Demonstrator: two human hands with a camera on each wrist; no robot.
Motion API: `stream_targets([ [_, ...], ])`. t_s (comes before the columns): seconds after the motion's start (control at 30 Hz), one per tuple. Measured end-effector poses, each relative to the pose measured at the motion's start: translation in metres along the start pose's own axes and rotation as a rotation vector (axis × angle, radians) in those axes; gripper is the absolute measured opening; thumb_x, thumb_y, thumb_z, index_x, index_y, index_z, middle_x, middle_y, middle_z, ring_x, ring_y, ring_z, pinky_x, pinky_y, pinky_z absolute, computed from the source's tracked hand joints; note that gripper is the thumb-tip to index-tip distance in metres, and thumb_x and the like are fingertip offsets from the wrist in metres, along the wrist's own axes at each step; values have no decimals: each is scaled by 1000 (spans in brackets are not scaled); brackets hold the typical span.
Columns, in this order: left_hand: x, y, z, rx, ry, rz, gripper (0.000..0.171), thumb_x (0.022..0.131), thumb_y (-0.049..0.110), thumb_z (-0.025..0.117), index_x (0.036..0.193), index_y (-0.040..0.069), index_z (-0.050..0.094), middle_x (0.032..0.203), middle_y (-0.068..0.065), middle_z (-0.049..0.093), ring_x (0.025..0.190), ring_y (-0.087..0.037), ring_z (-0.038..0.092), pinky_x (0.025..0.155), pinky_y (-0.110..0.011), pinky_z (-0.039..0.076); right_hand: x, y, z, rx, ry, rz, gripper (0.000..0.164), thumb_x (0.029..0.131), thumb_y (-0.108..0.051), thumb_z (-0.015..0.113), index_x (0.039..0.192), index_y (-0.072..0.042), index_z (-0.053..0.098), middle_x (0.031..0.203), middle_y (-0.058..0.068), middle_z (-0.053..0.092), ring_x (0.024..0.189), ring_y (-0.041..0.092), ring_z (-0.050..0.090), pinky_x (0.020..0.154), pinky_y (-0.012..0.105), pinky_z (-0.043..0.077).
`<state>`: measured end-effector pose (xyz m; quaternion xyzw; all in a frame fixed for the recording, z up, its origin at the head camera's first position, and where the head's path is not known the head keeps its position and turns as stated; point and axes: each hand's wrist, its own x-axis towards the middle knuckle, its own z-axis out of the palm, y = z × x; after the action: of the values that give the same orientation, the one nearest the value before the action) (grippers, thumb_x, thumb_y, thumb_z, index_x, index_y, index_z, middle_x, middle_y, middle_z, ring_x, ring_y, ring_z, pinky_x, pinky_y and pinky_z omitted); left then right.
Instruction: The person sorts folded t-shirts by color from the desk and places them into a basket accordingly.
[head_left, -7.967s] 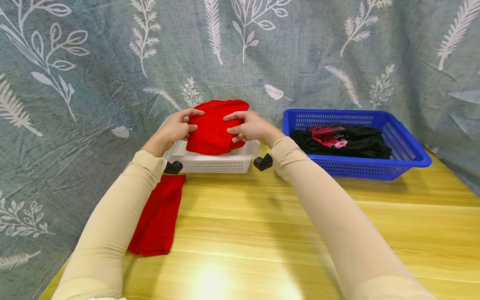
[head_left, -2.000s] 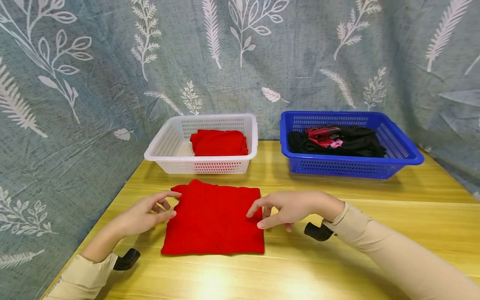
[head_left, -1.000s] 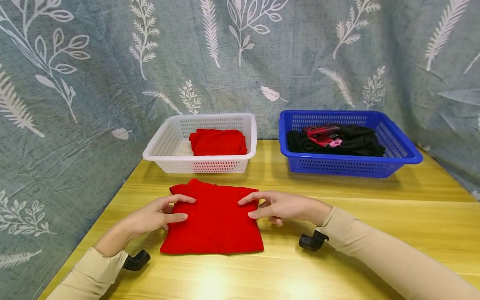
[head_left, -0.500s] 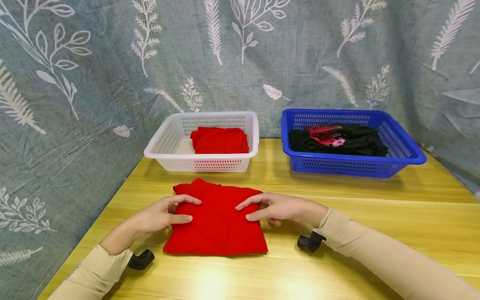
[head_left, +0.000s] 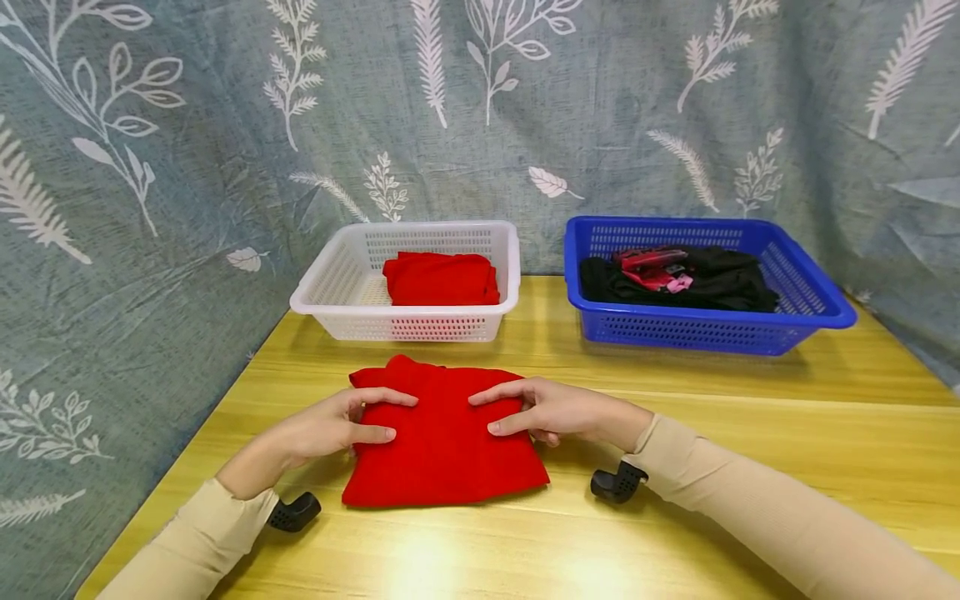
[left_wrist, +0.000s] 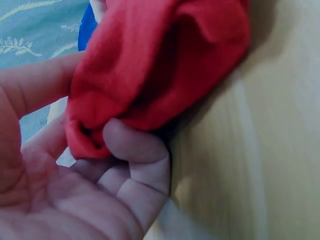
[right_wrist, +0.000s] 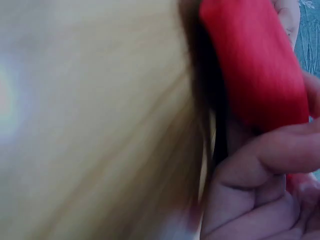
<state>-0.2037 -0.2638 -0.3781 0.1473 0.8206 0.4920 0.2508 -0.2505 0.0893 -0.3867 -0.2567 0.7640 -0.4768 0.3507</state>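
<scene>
A folded red garment [head_left: 450, 454] lies on the wooden table between the two hands, its front edge reaching toward the person. My left hand [head_left: 318, 429] grips its left side, thumb and index finger on top. In the left wrist view other fingers curl under the garment's [left_wrist: 120, 60] rolled edge. On the opposite side my right hand [head_left: 562, 408] holds the garment, again with thumb and index finger above. The right wrist view shows the garment's [right_wrist: 260, 65] thick folded edge between thumb and fingers, lifted off the tabletop there. Fingers beneath are hidden in the head view.
Behind the garment stands a white plastic basket [head_left: 405, 311] with a folded red cloth [head_left: 441, 279] inside. To its right, a blue basket [head_left: 720, 319] holds black fabric [head_left: 731, 279] and pink-red packaging [head_left: 652, 268]. A patterned grey-blue curtain [head_left: 600, 100] borders the table's back and left.
A red piece went into the white basket earlier. Both hands then came to the second red garment, moved inward and gripped its sides; it now bunches slightly and its near right corner shifts right.
</scene>
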Motion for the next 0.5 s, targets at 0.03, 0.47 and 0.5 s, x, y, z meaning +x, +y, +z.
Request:
stream_targets([
  [0.03,2,1,1,-14,-10,2,54,101,16,74,152,15,59,109,-8,66,81,-16,61,61,-23,48,1,0,1,7,8,1,52,100,-28,78,150,-23,64,52,-8,47,42,12,39,47,20,35],
  [0.47,11,4,9,-86,42,47,50,98,11,77,146,10,63,125,-15,69,89,-18,72,73,-26,59,0,2,-1,59,109,45,53,96,-24,82,147,-22,67,62,-6,63,42,10,37,46,19,32],
  [0.5,11,5,9,-101,49,49,49,98,11,77,146,10,63,125,-15,69,90,-19,73,75,-27,60,-1,2,-2,62,114,46,53,96,-24,83,147,-23,67,59,-7,59,42,10,37,46,19,32],
])
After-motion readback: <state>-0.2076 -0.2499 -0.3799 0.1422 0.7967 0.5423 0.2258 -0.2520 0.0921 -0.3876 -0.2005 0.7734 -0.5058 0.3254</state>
